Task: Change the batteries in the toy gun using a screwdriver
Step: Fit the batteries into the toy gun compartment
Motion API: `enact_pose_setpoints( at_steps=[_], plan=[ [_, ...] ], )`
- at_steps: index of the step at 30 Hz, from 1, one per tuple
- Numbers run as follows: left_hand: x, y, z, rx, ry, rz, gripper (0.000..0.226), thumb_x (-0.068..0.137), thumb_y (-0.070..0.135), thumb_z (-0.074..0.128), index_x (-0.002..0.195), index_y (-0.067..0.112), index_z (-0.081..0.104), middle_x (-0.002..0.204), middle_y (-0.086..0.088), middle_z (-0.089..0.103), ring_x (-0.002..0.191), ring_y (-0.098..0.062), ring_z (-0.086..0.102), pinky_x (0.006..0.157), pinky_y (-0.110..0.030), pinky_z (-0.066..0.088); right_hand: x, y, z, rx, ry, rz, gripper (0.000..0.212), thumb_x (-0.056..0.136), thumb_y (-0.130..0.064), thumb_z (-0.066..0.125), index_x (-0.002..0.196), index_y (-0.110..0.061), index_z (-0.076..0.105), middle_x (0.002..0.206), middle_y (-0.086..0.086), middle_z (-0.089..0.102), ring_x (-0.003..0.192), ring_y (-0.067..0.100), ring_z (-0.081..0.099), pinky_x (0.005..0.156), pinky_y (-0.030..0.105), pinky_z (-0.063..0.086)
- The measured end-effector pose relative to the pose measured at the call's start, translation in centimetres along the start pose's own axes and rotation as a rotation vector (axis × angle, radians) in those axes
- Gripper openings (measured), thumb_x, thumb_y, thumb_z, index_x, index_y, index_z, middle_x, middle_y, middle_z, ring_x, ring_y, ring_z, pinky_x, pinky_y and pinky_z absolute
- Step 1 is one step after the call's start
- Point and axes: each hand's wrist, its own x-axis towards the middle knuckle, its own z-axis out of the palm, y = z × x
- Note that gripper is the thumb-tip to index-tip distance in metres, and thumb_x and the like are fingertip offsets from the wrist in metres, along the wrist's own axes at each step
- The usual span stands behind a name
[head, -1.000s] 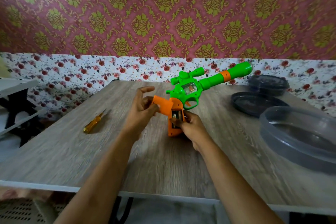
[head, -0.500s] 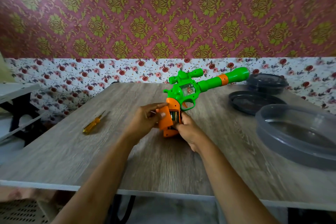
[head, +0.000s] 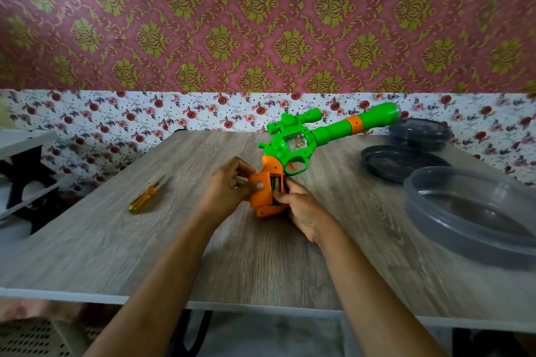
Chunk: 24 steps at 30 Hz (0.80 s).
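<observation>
Patterned wallpaper backs the desk (head: 261,264). Left hand (head: 229,185) presses the cover (head: 261,188) on; right hand (head: 301,206) grips the toy gun (head: 293,145). Misaligned, it could jam.

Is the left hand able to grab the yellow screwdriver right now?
Probably not straight away: the left hand is holding the orange cover against the toy gun. The screwdriver lies on bare table beside it, nothing in between.

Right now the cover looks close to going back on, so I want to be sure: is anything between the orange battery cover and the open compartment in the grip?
Nothing visible does. The left hand holds the orange plastic battery cover beside the open compartment, batteries showing.
</observation>
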Motion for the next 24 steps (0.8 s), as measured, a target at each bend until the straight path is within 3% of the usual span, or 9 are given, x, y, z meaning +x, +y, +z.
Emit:
enact_pose_setpoints(
  at_steps=[4, 7, 12, 17, 20, 24],
  plan=[
    [0.04, 0.05, -0.16, 0.077, 0.004, 0.029, 0.021, 0.079, 0.004, 0.073, 0.092, 0.007, 0.057, 0.092, -0.009, 0.061, 0.077, -0.023, 0.065, 0.065, -0.033, 0.058, -0.08, -0.04, -0.17, 0.070, -0.017, -0.001, 0.040, 0.094, -0.001, 0.041, 0.133, -0.010, 0.046, 0.123, 0.009, 0.056, 0.116, 0.021, 0.050, 0.110, 0.043, 0.034],
    [-0.06, 0.18, -0.17, 0.158, -0.006, 0.049, 0.020, 0.080, 0.009, 0.073, 0.094, 0.009, 0.060, 0.092, -0.003, 0.062, 0.078, -0.019, 0.065, 0.063, -0.025, 0.056, -0.05, 0.00, -0.31, 0.096, -0.023, 0.011, 0.039, 0.094, -0.002, 0.042, 0.132, -0.010, 0.047, 0.122, 0.010, 0.057, 0.116, 0.022, 0.051, 0.110, 0.044, 0.034],
    [-0.07, 0.21, 0.02, 0.166, 0.009, 0.004, 0.026, 0.080, 0.011, 0.073, 0.102, 0.011, 0.061, 0.092, 0.000, 0.060, 0.083, -0.023, 0.065, 0.067, -0.034, 0.058, 0.22, 0.26, -0.61, 0.113, -0.012, 0.019, 0.040, 0.091, 0.001, 0.046, 0.131, -0.005, 0.048, 0.125, 0.017, 0.056, 0.113, 0.024, 0.052, 0.109, 0.043, 0.036],
    [-0.24, 0.07, 0.45, 0.066, 0.118, -0.130, 0.038, 0.077, 0.018, 0.077, 0.105, 0.007, 0.053, 0.082, -0.007, 0.057, 0.066, -0.019, 0.059, 0.049, -0.028, 0.053, 0.67, 0.64, -0.84, 0.109, -0.006, -0.006, 0.045, 0.088, 0.002, 0.051, 0.133, -0.006, 0.046, 0.131, 0.018, 0.055, 0.120, 0.027, 0.051, 0.109, 0.044, 0.036],
    [-0.18, -0.13, 0.70, 0.038, 0.114, -0.129, 0.029, 0.080, 0.015, 0.074, 0.094, -0.003, 0.056, 0.079, -0.012, 0.058, 0.057, -0.018, 0.057, 0.040, -0.019, 0.048, 0.76, 0.83, -0.80, 0.069, 0.009, -0.016, 0.046, 0.088, 0.000, 0.054, 0.133, -0.006, 0.047, 0.130, 0.017, 0.056, 0.122, 0.028, 0.051, 0.109, 0.044, 0.037],
    [-0.20, -0.22, 0.74, 0.014, 0.099, -0.105, 0.011, 0.087, 0.006, 0.065, 0.087, -0.001, 0.056, 0.077, -0.009, 0.056, 0.057, -0.013, 0.055, 0.045, -0.013, 0.048, 0.85, 0.87, -0.72, 0.058, 0.059, -0.006, 0.043, 0.087, -0.002, 0.056, 0.130, -0.006, 0.050, 0.127, 0.017, 0.058, 0.114, 0.024, 0.054, 0.107, 0.044, 0.038]
  ],
)
